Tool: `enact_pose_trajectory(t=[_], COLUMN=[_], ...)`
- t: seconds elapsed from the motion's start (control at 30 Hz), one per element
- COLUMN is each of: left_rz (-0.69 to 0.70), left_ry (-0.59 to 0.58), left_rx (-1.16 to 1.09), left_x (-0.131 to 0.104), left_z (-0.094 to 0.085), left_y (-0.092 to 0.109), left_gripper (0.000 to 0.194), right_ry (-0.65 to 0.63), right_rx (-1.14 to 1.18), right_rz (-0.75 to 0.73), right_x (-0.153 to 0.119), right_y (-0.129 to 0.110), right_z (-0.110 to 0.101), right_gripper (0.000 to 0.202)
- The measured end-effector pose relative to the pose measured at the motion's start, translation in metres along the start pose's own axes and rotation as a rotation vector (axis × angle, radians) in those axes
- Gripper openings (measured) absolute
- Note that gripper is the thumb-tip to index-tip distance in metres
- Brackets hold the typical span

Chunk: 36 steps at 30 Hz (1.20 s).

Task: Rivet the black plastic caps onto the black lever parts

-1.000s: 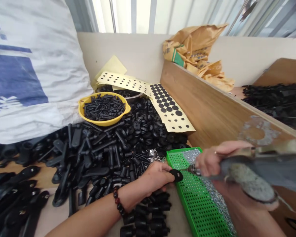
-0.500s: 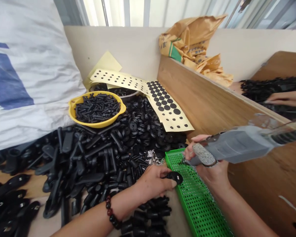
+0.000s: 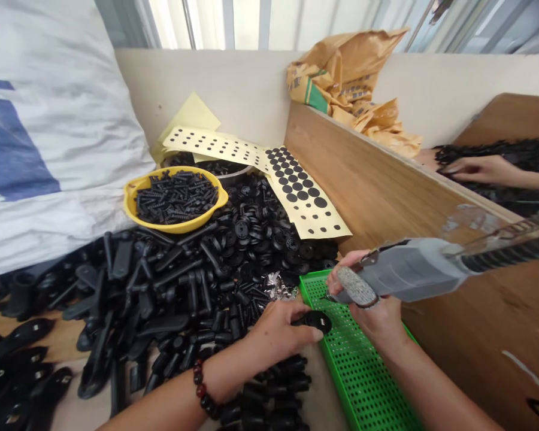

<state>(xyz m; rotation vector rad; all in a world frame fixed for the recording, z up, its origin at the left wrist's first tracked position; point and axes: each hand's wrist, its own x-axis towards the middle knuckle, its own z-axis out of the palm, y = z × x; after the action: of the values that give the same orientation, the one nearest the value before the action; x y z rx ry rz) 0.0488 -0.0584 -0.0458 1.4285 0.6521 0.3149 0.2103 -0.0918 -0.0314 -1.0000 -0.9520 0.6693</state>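
Note:
My left hand (image 3: 281,329), with a beaded bracelet at the wrist, grips a black plastic part (image 3: 318,322) with a round end and a small metallic piece on it, at the left rim of the green perforated tray (image 3: 363,365). My right hand (image 3: 372,308) is wrapped round a grey power tool (image 3: 413,269) with wrapping on part of it. The tool's tip is over the tray's upper end, just right of and above the black part, apart from it. Small silver clips (image 3: 278,287) lie beyond my left hand.
A yellow bowl (image 3: 177,227) of black screws stands behind heaps of black parts (image 3: 161,287). Sticker sheets (image 3: 318,221) lean by a wooden divider (image 3: 368,179). Another person's hand (image 3: 489,169) is beyond it. A white sack (image 3: 72,149) stands left.
My right hand and the tool have moved a little left, towards the black part. The other person's hand has moved left. My left hand is nearly still.

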Motion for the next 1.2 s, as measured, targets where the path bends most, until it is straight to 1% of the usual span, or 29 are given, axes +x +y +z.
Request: enact_pose_trajectory(t=[0.3,0.57,0.7,0.8,0.83,0.9,0.97,1.07,1.1,1.13,1.2], left_rz=[-0.008,0.023,-0.024,-0.001,0.007,-0.01,-0.035,0.013,0.032,0.043,0.038], left_ry=[0.003,0.002,0.044,0.043,0.039,0.036,0.051,0.06,0.056,0.052,0.053], left_rx=[-0.004,-0.001,0.084,0.128,0.136,0.149,0.155,0.145,0.15,0.159,0.186], left_x=[0.001,0.002,0.001,0.0,0.0,0.001,0.002,0.003,0.003,0.003,0.003], left_z=[0.0,0.0,0.0,0.001,0.001,0.001,0.002,0.003,0.003,0.003,0.003], left_y=[0.003,-0.003,-0.002,0.0,0.001,0.002,0.002,0.001,0.001,0.002,0.003], left_gripper=[0.034,0.034,0.029,0.027,0.026,0.025,0.023,0.025,0.025,0.025,0.024], right_ry=[0.021,0.05,0.052,0.048,0.038,-0.002,-0.044,-0.105,-0.119,-0.137,-0.152], right_rx=[0.042,0.053,0.073,0.105,0.122,0.139,0.152,0.171,0.177,0.179,0.176], right_rz=[0.013,0.025,0.016,-0.012,-0.028,-0.098,-0.156,-0.143,-0.132,-0.122,-0.11], right_x=[-0.001,0.001,0.002,0.001,0.0,-0.004,-0.009,-0.018,-0.02,-0.021,-0.022], right_y=[-0.005,-0.004,-0.02,-0.039,-0.045,-0.054,-0.059,-0.062,-0.062,-0.062,-0.062], right_z=[0.003,0.007,0.009,0.008,0.007,0.007,0.009,0.014,0.016,0.018,0.021], right_gripper=[0.019,0.023,0.026,0.028,0.025,0.025,0.034,0.051,0.054,0.051,0.033])
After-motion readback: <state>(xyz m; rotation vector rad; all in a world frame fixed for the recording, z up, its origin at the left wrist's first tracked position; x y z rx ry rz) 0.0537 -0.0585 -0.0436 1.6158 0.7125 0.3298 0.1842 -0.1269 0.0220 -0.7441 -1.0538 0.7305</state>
